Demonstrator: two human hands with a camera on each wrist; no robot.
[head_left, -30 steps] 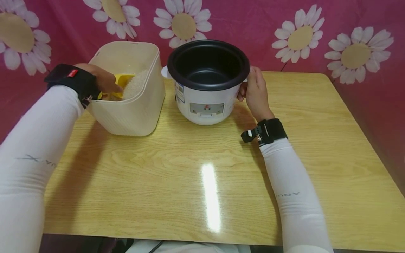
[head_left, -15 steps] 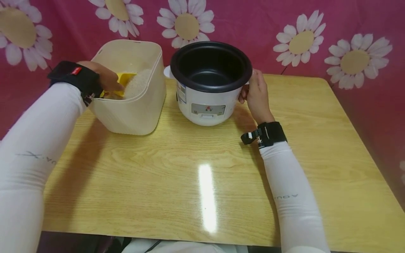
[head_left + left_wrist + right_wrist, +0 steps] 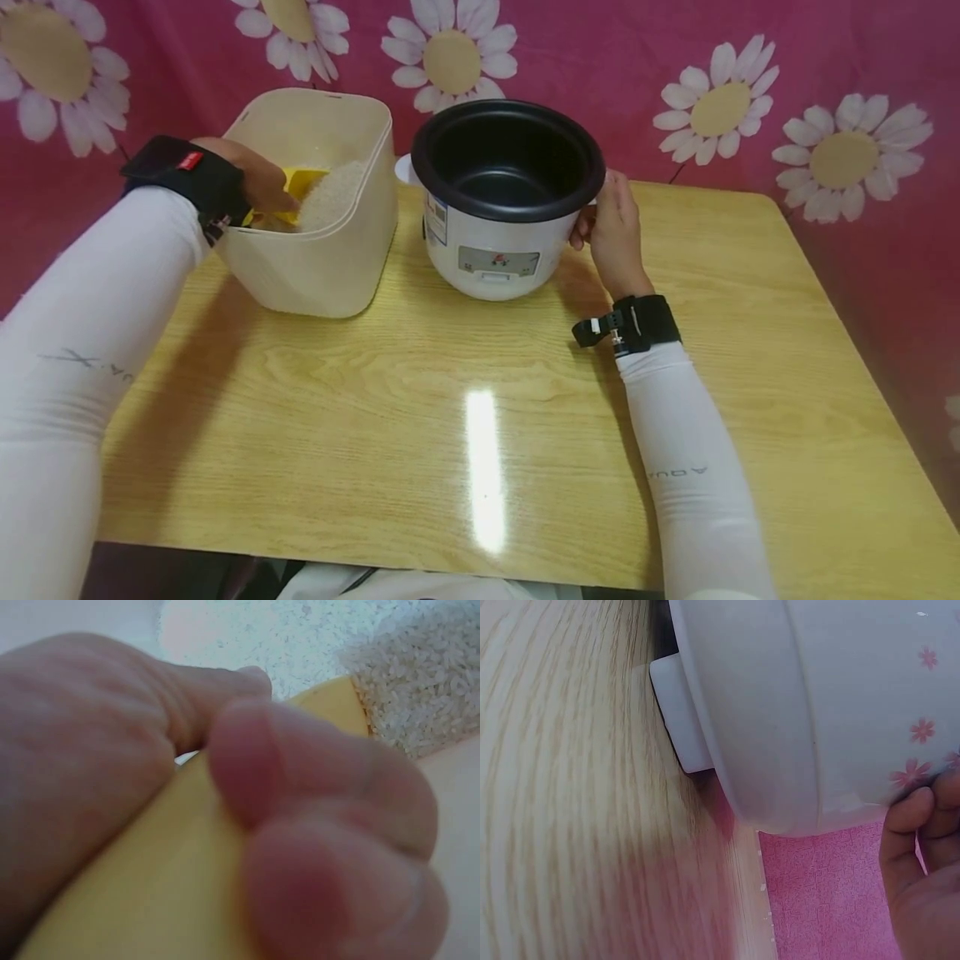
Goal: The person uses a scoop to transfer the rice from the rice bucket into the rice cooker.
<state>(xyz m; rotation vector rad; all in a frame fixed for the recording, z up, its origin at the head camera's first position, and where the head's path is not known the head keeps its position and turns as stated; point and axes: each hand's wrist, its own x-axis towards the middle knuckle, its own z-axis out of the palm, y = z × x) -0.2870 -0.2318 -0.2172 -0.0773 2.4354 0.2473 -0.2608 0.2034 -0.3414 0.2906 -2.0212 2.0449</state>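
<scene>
In the head view my left hand (image 3: 258,177) reaches over the near-left rim of a cream plastic bin (image 3: 318,271). Its fingers curl round a yellow scoop (image 3: 306,183), which sits against white rice (image 3: 333,200) inside. Close up in the left wrist view, fingers wrap the yellow scoop handle (image 3: 142,885), with rice grains (image 3: 427,682) beyond. To the right of the bin stands a white rice cooker (image 3: 491,271) without a lid, its dark inner pot (image 3: 510,187) facing up. My right hand (image 3: 617,233) grips the cooker's right side handle; its curled fingers meet the flowered wall in the right wrist view.
Both containers stand toward the back of a wooden table (image 3: 360,433). Behind them hangs a pink cloth (image 3: 585,58) with daisies. The cooker's left handle (image 3: 405,169) points toward the bin, a narrow gap between them.
The head view has shifted slightly, so bin, cooker and flowers sit a little further right. Both hands keep their holds, and the scoop stays in the bin.
</scene>
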